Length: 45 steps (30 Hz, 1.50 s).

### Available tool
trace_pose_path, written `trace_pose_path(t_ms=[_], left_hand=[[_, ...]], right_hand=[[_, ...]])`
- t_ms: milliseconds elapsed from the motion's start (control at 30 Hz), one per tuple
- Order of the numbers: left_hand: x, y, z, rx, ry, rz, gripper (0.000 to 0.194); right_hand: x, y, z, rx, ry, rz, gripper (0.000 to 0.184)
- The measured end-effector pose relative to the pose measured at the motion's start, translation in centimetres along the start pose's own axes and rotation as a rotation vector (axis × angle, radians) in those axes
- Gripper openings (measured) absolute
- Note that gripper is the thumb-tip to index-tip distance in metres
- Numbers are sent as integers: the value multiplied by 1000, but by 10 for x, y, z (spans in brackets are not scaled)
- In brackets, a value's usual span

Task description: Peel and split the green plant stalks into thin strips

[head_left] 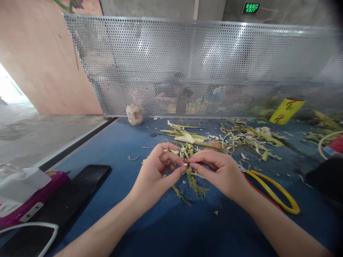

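Note:
My left hand [157, 171] and my right hand [218, 171] meet over the blue table [120, 150], fingertips pinched together on a small green plant stem [191, 178] with leafy bits. The stem hangs down between the hands to the table. Both hands are closed in a pinch. Just beyond them lies a heap of green and pale plant trimmings [187, 137].
Yellow-and-red-handled scissors [270, 191] lie right of my right hand. A black phone [88, 178] and a magenta object [29, 200] sit at the left. A twine ball [134, 114] and a yellow tube [286, 110] stand by the perforated metal screen [187, 64]. More trimmings [252, 137] spread right.

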State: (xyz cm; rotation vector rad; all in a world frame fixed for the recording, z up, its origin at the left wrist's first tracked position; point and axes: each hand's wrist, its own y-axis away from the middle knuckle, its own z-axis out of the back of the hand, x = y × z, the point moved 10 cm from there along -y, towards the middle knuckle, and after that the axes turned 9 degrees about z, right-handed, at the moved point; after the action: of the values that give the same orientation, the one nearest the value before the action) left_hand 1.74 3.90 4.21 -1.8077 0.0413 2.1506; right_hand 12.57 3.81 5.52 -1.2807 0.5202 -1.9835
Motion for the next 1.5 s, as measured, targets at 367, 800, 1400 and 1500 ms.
trace_pose_path(t_ms=[367, 800, 1400, 1500], left_hand=[[-23, 16, -3, -144, -578, -357, 26], [-25, 28, -24, -106, -832, -640, 24], [-37, 45, -59, 15, -1128, -859, 23], [-35, 44, -59, 13, -1132, -849, 22]], right_hand=[[8, 1, 0, -2, 118, 74, 17], [-20, 6, -14, 138, -13, -182, 18], [-24, 8, -20, 267, 169, -246, 17], [-22, 8, -23, 288, 206, -196, 17]])
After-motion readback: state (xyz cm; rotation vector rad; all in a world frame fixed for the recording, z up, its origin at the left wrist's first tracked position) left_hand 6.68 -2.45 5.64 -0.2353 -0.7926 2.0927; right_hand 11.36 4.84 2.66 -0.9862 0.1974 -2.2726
